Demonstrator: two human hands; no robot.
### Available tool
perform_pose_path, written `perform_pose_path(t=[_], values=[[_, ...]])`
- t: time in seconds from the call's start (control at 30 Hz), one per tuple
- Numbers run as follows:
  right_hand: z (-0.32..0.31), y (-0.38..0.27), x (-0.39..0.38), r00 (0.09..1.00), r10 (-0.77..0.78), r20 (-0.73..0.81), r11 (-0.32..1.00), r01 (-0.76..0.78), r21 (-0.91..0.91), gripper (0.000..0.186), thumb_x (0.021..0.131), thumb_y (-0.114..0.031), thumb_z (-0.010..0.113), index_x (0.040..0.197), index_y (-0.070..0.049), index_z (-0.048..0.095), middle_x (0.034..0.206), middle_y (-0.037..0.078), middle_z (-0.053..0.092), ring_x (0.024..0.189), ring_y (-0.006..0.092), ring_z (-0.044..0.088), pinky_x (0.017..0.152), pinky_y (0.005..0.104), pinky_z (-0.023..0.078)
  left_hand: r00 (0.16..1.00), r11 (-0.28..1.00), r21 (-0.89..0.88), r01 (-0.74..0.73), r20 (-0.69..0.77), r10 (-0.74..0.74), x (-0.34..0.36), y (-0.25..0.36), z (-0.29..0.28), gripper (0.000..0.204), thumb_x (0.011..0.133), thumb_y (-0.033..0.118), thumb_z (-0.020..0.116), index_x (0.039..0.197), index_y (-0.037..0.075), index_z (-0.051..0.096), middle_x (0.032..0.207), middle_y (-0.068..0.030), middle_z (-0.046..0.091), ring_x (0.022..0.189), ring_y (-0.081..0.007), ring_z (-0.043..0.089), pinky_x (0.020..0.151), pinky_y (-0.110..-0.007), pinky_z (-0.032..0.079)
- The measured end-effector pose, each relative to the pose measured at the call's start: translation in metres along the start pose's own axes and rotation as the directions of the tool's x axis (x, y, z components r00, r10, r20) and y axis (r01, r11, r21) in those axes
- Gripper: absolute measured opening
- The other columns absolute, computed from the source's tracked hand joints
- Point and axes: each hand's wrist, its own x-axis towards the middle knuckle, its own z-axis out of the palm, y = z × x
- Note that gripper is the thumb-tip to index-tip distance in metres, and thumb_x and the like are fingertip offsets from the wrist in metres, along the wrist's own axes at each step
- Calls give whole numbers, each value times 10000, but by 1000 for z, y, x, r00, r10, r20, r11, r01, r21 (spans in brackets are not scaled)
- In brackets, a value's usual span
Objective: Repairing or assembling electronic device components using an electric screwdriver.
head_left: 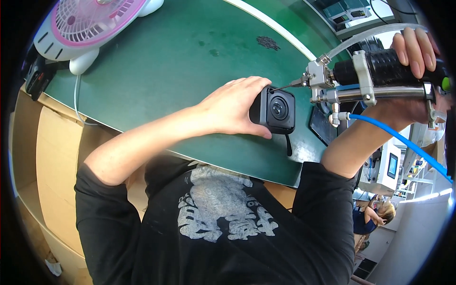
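Note:
My left hand (237, 107) is wrapped round a black box-shaped device (277, 110) with a round lens-like front, thumb along its near side and fingers at its far side. A short black strap (289, 145) hangs from the device onto the green table. In my right hand (414, 54) is a hand-held auto-feed screwdriver (349, 76) with a black grip and metal head, lying sideways. Its thin tip reaches the device's far left corner, near my left fingertips; whether it touches a screw is too small to tell.
A pink and white fan (97, 23) stands at the far left of the green table (156, 71). Small black pieces (268, 43) lie in a pile toward the back. A blue hose (403, 140) and a clear hose (365, 33) run from the screwdriver. Another person (373, 218) is at the right.

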Motion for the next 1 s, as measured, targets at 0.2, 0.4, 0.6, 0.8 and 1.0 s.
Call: perform_pose_path(t=[0.2, 0.4, 0.6, 0.8, 1.0], values=[[24, 19, -23, 982, 63, -178, 943, 0, 333, 598, 767, -531, 731, 1023, -50, 485, 793, 31, 522, 654, 139, 559, 673, 287, 434, 999, 999, 32, -34, -39, 35, 2, -1, 6, 948, 656, 464, 850, 1317, -72, 432, 1315, -245, 508, 1243, -379, 498, 1082, -426, 387], [18, 26, -26, 1000, -21, 13, 905, 13, 426, 684, 872, -658, 549, 1102, -15, 519, 900, 71, 546, 751, 180, 535, 743, 348, 402, 999, 998, 63, 1, -32, 1, 0, 5, 8, 934, 666, 468, 842, 1301, -80, 430, 1266, -234, 523, 1221, -368, 511, 1073, -424, 392], [57, -60, -6, 607, -294, -738, 888, -112, -446, 527, 947, -590, 516, 1001, -66, 506, 806, 70, 540, 585, 184, 519, 478, 303, 450, 998, 996, 79, -31, -53, 35, -1, 3, 9, 928, 670, 474, 839, 1292, -80, 430, 1258, -228, 524, 1209, -363, 516, 1065, -423, 397], [73, -62, -24, 702, -300, -646, 917, 25, -399, 444, 925, -389, 636, 1116, -49, 422, 871, 76, 494, 729, 218, 554, 662, 354, 468, 998, 996, 81, -24, -49, 28, -1, 1, 10, 935, 674, 482, 838, 1294, -82, 426, 1267, -232, 518, 1218, -366, 510, 1067, -425, 395], [33, -36, -47, 974, -207, -88, 843, 223, 489, 373, 854, -385, 617, 1079, -122, 478, 881, 49, 587, 734, 188, 576, 729, 354, 446, 997, 995, 93, -46, -52, 51, 0, 1, 13, 952, 684, 496, 831, 1319, -76, 411, 1281, -233, 510, 1232, -371, 500, 1077, -428, 389]])
